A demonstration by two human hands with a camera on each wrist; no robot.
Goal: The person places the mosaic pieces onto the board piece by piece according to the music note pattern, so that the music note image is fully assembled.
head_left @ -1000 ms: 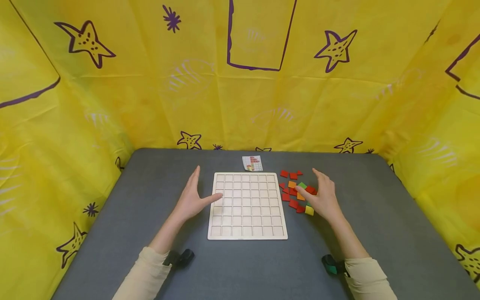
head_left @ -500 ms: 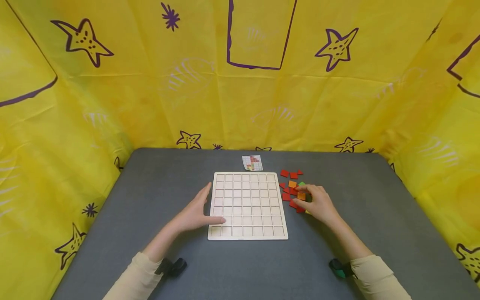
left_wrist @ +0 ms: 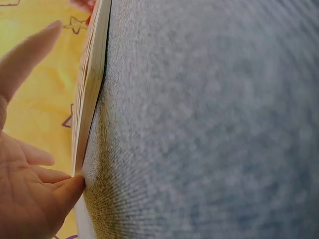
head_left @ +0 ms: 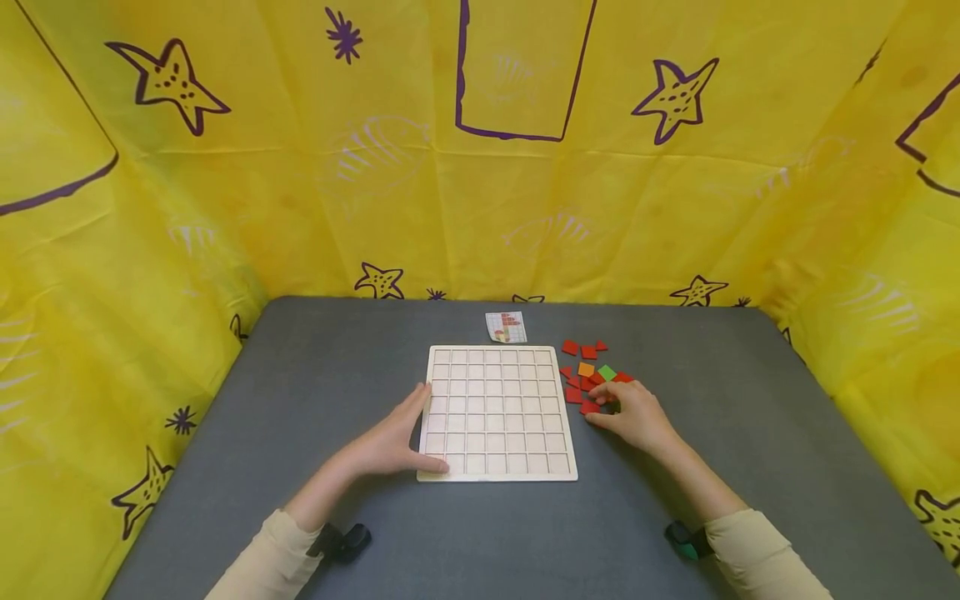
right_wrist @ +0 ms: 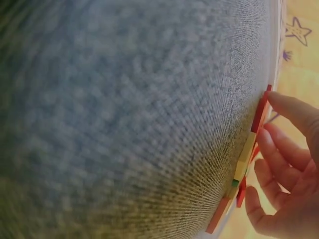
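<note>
Pale gridded board, red tile, left grip released, unclear whether right grip grasps

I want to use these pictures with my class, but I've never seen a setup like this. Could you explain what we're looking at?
There is no machine here: a person works with two bare hands. The wide picture comes from a camera worn on the head, looking forward and down. The two close-ups come from cameras on the wrists, so they look tilted.

On the grey table lies a pale board marked with squares. Beyond it is a small picture card; to its right lie colourful tiles, mostly red. Yellow cloth hangs behind.

The left hand touches the board's left edge. The right hand is at the tiles, its thumb by a red one; whether it holds one, I can't tell.
</note>
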